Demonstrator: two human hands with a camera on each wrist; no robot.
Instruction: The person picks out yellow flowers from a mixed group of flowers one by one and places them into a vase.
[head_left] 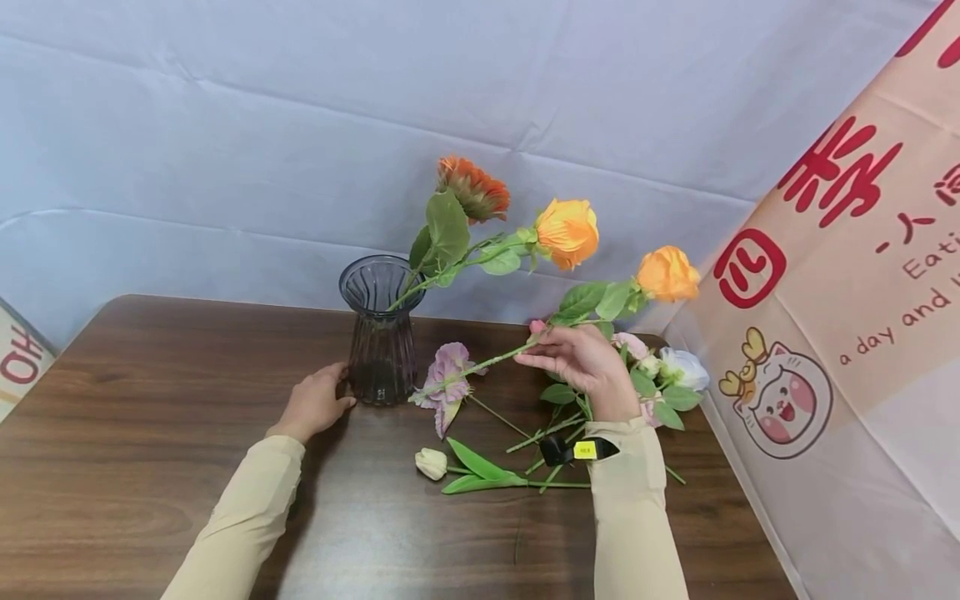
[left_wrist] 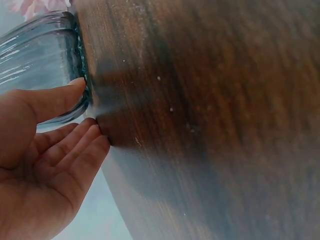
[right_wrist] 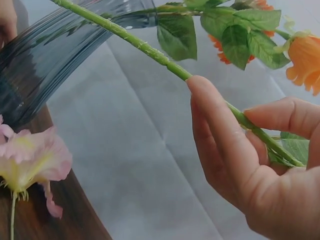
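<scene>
A ribbed grey glass vase (head_left: 384, 358) stands upright, with an orange daisy-like flower (head_left: 480, 193) and a yellow-orange rose (head_left: 567, 233) leaning right out of its mouth. My left hand (head_left: 315, 402) rests low at the vase's left side. In the left wrist view its thumb touches the glass near the base, and the other fingers lie nearly straight beside it. My right hand (head_left: 577, 362) pinches the green stem (right_wrist: 145, 47) of an orange rose (head_left: 667, 273) between thumb and fingers. The stem slants down left, its cut end in front of the vase in the head view.
A purple flower (head_left: 450, 375) lies just right of the vase. Nearer the front is a white tulip (head_left: 431, 463) with green leaves. Pale pink and bluish-white blooms (head_left: 682, 368) are heaped at the right, stems crossing. A pale cloth backdrop (head_left: 225, 167) rises behind the wooden table (head_left: 150, 433).
</scene>
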